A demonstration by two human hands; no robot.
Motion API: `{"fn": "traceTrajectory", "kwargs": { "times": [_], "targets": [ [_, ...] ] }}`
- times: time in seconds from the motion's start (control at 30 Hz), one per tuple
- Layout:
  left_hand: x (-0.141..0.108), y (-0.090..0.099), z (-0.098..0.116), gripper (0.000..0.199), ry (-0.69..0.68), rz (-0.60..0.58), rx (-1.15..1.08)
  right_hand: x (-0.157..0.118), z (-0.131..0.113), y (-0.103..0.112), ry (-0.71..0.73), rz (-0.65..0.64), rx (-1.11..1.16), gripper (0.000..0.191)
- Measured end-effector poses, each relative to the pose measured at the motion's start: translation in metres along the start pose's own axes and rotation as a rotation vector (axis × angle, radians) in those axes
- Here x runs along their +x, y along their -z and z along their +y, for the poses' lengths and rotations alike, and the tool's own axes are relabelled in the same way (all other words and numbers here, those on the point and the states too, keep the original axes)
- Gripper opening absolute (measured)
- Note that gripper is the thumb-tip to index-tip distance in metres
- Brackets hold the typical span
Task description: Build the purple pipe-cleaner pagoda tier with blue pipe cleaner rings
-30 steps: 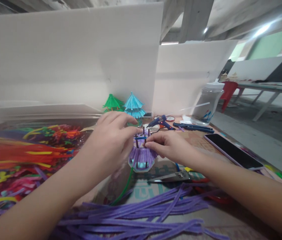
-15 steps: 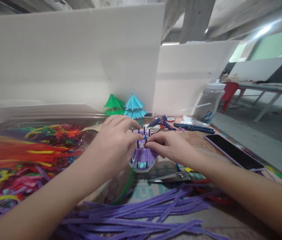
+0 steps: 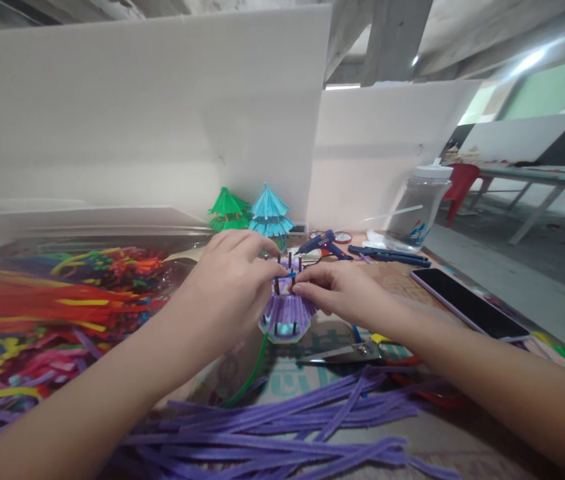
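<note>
In the middle of the head view stands a small purple pipe-cleaner pavilion [image 3: 289,310] with a pleated, skirt-like roof. Dark upright posts rise from its top, and others stand beneath the roof on a pale blue base [image 3: 287,331]. My left hand [image 3: 235,277] reaches over it from the left, its thumb and index finger bent together at a short blue strip [image 3: 290,274] among the upper posts. From the right, my right hand [image 3: 335,287] pinches at the strip's other end, beside a post. The fingers partly hide the strip and the posts.
Purple pipe cleaners [image 3: 272,427] and scissors [image 3: 342,353] lie in front. Coloured pipe cleaners [image 3: 52,300] fill the left side. Behind stand green [image 3: 229,207] and blue [image 3: 268,207] pavilions and a glue gun [image 3: 323,245]. A phone [image 3: 467,303] and bottle [image 3: 419,207] are at the right.
Both hands stay almost in place. A little more of the blue strip shows between the fingertips.
</note>
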State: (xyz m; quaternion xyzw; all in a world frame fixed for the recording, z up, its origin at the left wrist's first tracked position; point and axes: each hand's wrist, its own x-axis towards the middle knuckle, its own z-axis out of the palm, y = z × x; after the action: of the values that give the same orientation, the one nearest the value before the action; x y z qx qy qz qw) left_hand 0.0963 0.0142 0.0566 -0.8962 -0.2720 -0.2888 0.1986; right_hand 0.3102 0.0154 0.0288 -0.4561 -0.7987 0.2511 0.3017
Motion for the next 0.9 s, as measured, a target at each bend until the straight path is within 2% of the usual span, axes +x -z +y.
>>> {"fn": "traceTrajectory", "kwargs": {
  "times": [0.2,0.33,0.5,0.73,0.83,0.9],
  "targets": [
    [0.001,0.012,0.0,0.024,0.028,0.038,-0.003,-0.007,-0.016,0.027,0.052,0.043,-0.189,0.028],
    [0.002,0.023,0.0,0.023,0.047,0.061,-0.012,-0.015,-0.022,0.049,0.1,0.169,-0.243,0.026],
    [0.002,0.028,0.002,0.022,0.046,0.078,-0.062,-0.03,-0.035,0.062,0.107,0.287,0.0,0.025],
    [-0.001,0.034,-0.001,0.023,0.078,0.1,-0.079,-0.055,-0.058,0.062,0.26,0.414,0.196,0.007],
    [-0.001,0.035,0.001,0.022,0.106,0.092,-0.106,-0.058,-0.063,0.059,0.261,0.397,0.3,0.005],
    [-0.001,0.033,0.005,0.021,0.076,0.077,-0.144,-0.056,-0.062,0.055,0.262,0.332,0.369,0.006]
  ]
}}
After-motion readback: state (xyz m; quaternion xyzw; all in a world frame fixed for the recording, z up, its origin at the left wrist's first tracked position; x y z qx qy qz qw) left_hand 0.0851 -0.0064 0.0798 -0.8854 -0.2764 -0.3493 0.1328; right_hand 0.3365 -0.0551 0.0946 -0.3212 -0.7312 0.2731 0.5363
